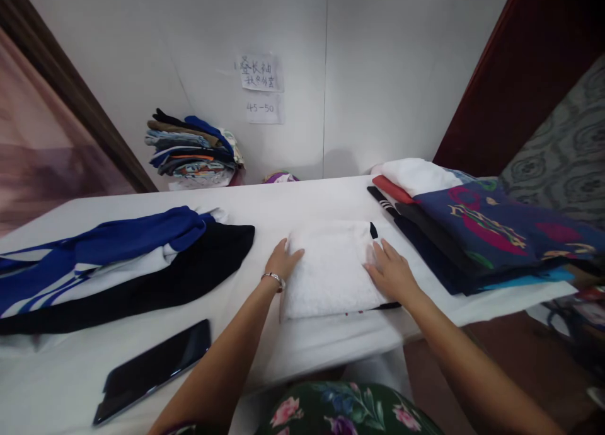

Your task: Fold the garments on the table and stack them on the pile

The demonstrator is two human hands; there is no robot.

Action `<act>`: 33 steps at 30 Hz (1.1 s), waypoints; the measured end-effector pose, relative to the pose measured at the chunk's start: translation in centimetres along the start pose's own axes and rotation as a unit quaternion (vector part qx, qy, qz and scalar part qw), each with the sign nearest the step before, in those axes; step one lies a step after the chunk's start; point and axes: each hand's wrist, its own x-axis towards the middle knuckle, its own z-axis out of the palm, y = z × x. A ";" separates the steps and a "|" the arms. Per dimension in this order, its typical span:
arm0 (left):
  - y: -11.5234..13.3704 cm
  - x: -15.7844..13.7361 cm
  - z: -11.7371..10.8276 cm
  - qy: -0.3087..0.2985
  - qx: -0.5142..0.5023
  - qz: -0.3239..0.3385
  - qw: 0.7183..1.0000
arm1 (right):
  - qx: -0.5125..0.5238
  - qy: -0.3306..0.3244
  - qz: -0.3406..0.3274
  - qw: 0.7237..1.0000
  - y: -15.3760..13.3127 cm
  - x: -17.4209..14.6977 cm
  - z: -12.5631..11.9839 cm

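A folded white garment point(326, 274), with a fluffy-looking surface, lies flat on the white-covered table in front of me. Dark parts of it peek out at the top right corner and along the lower right edge. My left hand point(282, 261) holds its left side, thumb over the top and fingers along the edge. On the opposite side, my right hand point(391, 272) grips the right edge, its thumb on the cloth and its fingers at the border. Fingertips of both hands are partly hidden by the fabric.
Blue, white and black clothes point(142, 265) lie at left on the table point(312, 202). A black phone point(154, 369) rests at front left. Folded clothes point(472, 220) are piled at right. A clothes stack point(193, 148) stands beyond the table, near paper notes point(262, 75) on the wall.
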 end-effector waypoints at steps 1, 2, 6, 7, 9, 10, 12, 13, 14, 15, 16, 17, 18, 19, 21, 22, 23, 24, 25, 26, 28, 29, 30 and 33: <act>0.6 0.2 0.2 0.006 0.047 0.039 0.998 | 0.013 0.014 -0.031 0.999 -1.0 0.7 -0.4; 1.2 0.3 0.5 0.008 0.088 0.074 0.993 | 0.031 0.021 -0.065 0.997 -2.2 1.5 -0.7; 3.4 0.6 2.1 -0.019 0.215 0.158 0.964 | 0.080 -0.025 -0.157 0.984 -7.2 5.5 -0.3; 3.7 0.5 2.4 -0.027 0.235 0.167 0.957 | 0.081 -0.043 -0.161 0.983 -7.8 6.5 0.1; 4.0 0.4 3.0 -0.029 0.262 0.180 0.948 | 0.067 -0.077 -0.143 0.984 -8.1 8.2 1.2; 4.1 0.3 3.1 -0.026 0.271 0.186 0.944 | 0.055 -0.093 -0.121 0.987 -7.7 8.9 1.7; 4.1 0.2 3.3 -0.025 0.283 0.192 0.939 | 0.035 -0.118 -0.067 0.990 -6.3 9.8 2.8; 4.1 0.1 3.3 -0.029 0.288 0.191 0.938 | 0.027 -0.123 -0.044 0.991 -5.5 10.0 3.3; 4.1 0.1 3.3 -0.035 0.289 0.187 0.938 | 0.021 -0.125 -0.027 0.992 -4.8 10.2 3.6; 4.1 0.1 3.3 -0.040 0.287 0.183 0.940 | 0.016 -0.123 -0.013 0.992 -4.3 10.3 4.0; 4.1 0.1 3.4 -0.044 0.282 0.178 0.942 | 0.012 -0.119 0.001 0.993 -3.9 10.3 4.2; 4.1 0.2 3.4 -0.048 0.274 0.173 0.945 | 0.007 -0.117 0.015 0.993 -3.8 10.4 4.4; 4.0 0.2 3.3 -0.053 0.264 0.167 0.948 | 0.004 -0.116 0.030 0.993 -3.7 10.4 4.6; 4.0 0.3 3.3 -0.058 0.255 0.161 0.952 | 0.003 -0.118 0.042 0.992 -3.7 10.4 4.7; 3.8 0.6 3.3 -0.071 0.242 0.148 0.956 | 0.002 -0.122 0.053 0.991 -3.8 10.5 4.8; 3.7 0.7 3.2 -0.078 0.237 0.144 0.958 | 0.002 -0.125 0.052 0.991 -3.9 10.6 4.8; 3.6 0.9 3.1 -0.082 0.232 0.141 0.959 | 0.002 -0.126 0.052 0.991 -3.9 10.6 4.8; 3.5 1.1 3.0 -0.086 0.226 0.141 0.960 | 0.002 -0.125 0.051 0.991 -3.9 10.7 4.8; 3.4 1.3 2.9 -0.090 0.219 0.141 0.961 | 0.002 -0.124 0.051 0.991 -3.9 10.7 4.8; 3.4 1.6 2.7 -0.094 0.211 0.138 0.963 | 0.001 -0.122 0.050 0.991 -3.9 10.7 4.8; 3.8 2.2 2.3 -0.096 0.204 0.128 0.966 | -0.004 -0.121 0.050 0.991 -3.9 10.6 4.8; 4.1 2.6 2.2 -0.090 0.206 0.126 0.966 | -0.008 -0.122 0.050 0.991 -3.9 10.6 4.9; 4.4 3.0 2.1 -0.082 0.211 0.130 0.965 | -0.011 -0.123 0.051 0.991 -3.8 10.6 4.9; 5.4 4.2 2.3 -0.072 0.229 0.165 0.957 | -0.009 -0.118 0.047 0.992 -3.7 10.5 4.9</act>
